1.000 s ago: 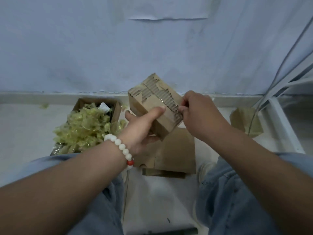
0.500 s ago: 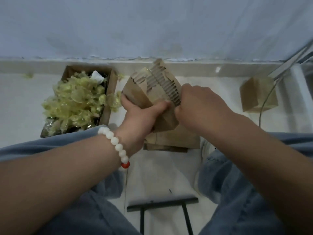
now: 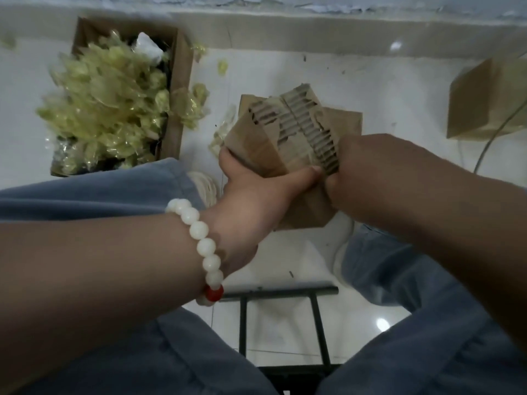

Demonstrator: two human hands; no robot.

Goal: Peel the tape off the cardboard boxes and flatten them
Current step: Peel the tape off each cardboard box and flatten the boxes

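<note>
Tipped further down than half a second ago, the view has nearly lost the wall, and more of the black metal frame [image 3: 279, 292] shows between the knees. White tiled floor [image 3: 399, 89] meets a pale skirting [image 3: 285, 27]. At left, an open carton [image 3: 179, 81] is heaped with yellowish tape scraps [image 3: 105, 109]. The left hand [image 3: 251, 195] clamps the cardboard box [image 3: 273, 143] in the air, fingers beneath, thumb across its near face. The right hand [image 3: 368, 169], fingers curled tight, grips the near end of its torn corrugated strip. Flattened boxes [image 3: 345, 121] lie below; another box [image 3: 484, 101] sits far right.
</note>
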